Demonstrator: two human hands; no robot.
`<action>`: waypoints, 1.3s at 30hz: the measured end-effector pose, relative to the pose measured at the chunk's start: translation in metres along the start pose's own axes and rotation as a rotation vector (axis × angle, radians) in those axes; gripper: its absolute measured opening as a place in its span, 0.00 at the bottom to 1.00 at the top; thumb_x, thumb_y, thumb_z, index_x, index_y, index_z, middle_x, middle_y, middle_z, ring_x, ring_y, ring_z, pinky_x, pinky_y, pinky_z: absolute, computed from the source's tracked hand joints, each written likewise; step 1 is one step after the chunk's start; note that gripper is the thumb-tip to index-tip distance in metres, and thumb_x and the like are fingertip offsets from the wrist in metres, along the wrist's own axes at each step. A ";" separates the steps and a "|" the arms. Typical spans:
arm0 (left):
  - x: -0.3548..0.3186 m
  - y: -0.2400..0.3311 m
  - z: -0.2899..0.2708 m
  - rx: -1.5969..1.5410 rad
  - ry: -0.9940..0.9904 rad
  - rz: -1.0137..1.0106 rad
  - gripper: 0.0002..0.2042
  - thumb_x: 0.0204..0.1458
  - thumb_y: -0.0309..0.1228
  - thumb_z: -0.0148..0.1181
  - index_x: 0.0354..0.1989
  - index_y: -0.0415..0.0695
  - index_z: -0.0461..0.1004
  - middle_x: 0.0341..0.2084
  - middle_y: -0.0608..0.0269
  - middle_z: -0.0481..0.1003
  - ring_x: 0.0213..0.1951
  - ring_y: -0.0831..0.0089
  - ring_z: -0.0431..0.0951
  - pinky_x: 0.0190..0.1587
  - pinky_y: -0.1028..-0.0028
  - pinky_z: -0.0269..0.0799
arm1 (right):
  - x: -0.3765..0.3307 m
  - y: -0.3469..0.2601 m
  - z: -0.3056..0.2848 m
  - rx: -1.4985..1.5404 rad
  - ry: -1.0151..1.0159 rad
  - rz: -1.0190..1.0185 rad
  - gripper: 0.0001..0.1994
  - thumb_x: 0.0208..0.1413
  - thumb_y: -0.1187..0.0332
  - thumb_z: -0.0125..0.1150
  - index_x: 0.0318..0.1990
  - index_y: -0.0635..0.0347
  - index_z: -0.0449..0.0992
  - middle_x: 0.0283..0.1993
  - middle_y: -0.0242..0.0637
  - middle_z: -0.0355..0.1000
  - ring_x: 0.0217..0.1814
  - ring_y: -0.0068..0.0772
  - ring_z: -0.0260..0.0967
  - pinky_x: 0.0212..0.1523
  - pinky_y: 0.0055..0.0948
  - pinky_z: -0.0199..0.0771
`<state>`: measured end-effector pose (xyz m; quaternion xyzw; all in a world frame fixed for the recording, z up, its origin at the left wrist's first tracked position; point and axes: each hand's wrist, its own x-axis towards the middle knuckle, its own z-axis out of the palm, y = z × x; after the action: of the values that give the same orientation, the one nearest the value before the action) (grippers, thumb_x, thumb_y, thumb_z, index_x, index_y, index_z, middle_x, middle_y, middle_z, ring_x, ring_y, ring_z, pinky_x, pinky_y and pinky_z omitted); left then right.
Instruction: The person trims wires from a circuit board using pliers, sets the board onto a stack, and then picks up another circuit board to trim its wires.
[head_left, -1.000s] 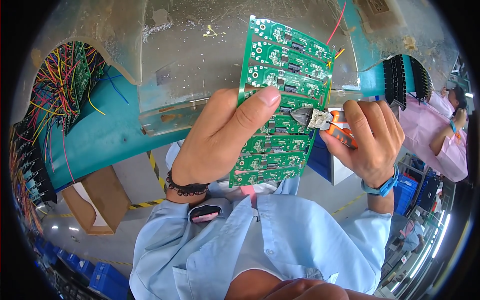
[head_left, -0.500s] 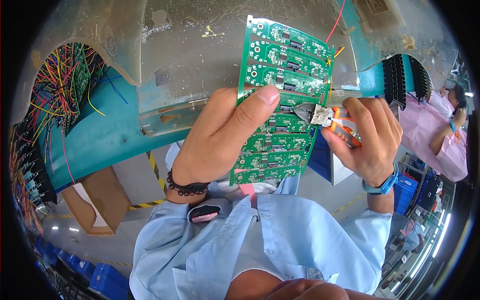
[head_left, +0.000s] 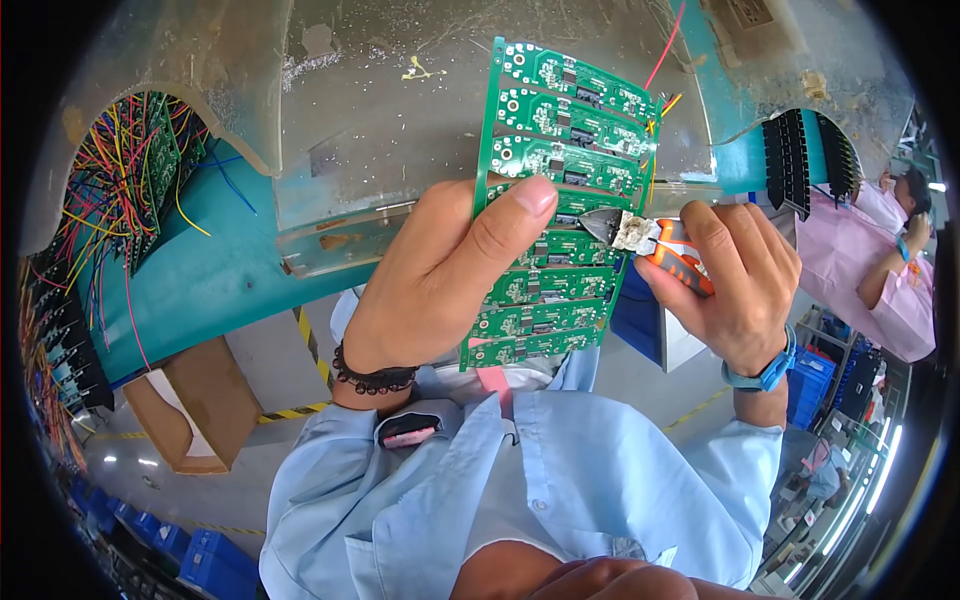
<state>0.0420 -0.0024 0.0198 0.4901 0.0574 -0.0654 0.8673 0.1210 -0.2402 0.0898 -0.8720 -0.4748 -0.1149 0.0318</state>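
A green panel of several joined circuit boards [head_left: 545, 285] stands raised in front of me. My left hand [head_left: 440, 265] grips it by the left side, thumb flat across the boards and the other fingers hidden behind. In my right hand [head_left: 735, 275] is a pair of diagonal cutters [head_left: 640, 235] with orange and grey handles. Their dark jaws lie over the middle of the panel, just right of my left thumb tip; whether they touch the board I cannot tell. Red, yellow and black wires [head_left: 668, 105] stick out past the panel's upper right edge.
A scuffed, see-through sheet [head_left: 380, 140] covers the bench beyond the panel. Wired circuit boards [head_left: 150, 180] crowd the left on a teal mat [head_left: 230, 260], and black racks [head_left: 790, 165] stand right. Below left is a cardboard box [head_left: 205, 405]. A person in pink [head_left: 850, 260] sits far right.
The cutters' handles have squeezed closer together in my right hand, and the jaws have shifted slightly left. The panel's upper part has tilted a little; my left hand has hardly moved.
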 end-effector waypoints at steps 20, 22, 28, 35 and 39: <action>-0.001 0.007 0.001 -0.010 -0.130 -0.011 0.19 0.74 0.38 0.45 0.56 0.35 0.77 0.35 0.65 0.81 0.34 0.82 0.78 0.37 0.75 0.74 | 0.005 0.001 -0.004 -0.021 0.021 0.042 0.26 0.46 0.57 0.80 0.46 0.66 0.78 0.38 0.42 0.74 0.35 0.45 0.72 0.34 0.40 0.73; -0.001 0.007 0.001 0.001 -0.138 0.003 0.19 0.74 0.38 0.45 0.56 0.36 0.77 0.34 0.65 0.81 0.34 0.82 0.77 0.37 0.75 0.74 | 0.005 0.001 -0.004 -0.032 0.021 0.034 0.26 0.45 0.57 0.80 0.46 0.66 0.78 0.38 0.42 0.74 0.35 0.45 0.72 0.34 0.40 0.73; 0.000 0.006 -0.003 0.044 -0.152 0.016 0.19 0.74 0.38 0.46 0.57 0.36 0.77 0.34 0.65 0.81 0.33 0.82 0.77 0.36 0.74 0.73 | 0.001 0.002 -0.005 -0.004 -0.021 0.055 0.26 0.46 0.57 0.80 0.46 0.67 0.78 0.38 0.43 0.75 0.35 0.46 0.73 0.34 0.40 0.74; -0.001 0.005 0.001 0.015 -0.134 0.006 0.19 0.73 0.38 0.47 0.56 0.36 0.77 0.31 0.66 0.80 0.32 0.82 0.75 0.36 0.74 0.72 | -0.001 0.006 0.000 0.046 0.054 0.051 0.25 0.47 0.57 0.79 0.46 0.67 0.78 0.37 0.43 0.74 0.35 0.45 0.73 0.34 0.39 0.73; -0.001 0.002 0.002 0.050 -0.114 0.066 0.19 0.73 0.39 0.48 0.55 0.36 0.77 0.29 0.67 0.79 0.31 0.82 0.75 0.36 0.73 0.71 | 0.002 0.007 -0.001 0.029 0.070 0.042 0.25 0.47 0.57 0.79 0.46 0.66 0.78 0.37 0.43 0.74 0.35 0.44 0.73 0.34 0.39 0.73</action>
<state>0.0411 -0.0029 0.0229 0.5086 -0.0100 -0.0662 0.8584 0.1275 -0.2424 0.0915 -0.8767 -0.4564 -0.1378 0.0637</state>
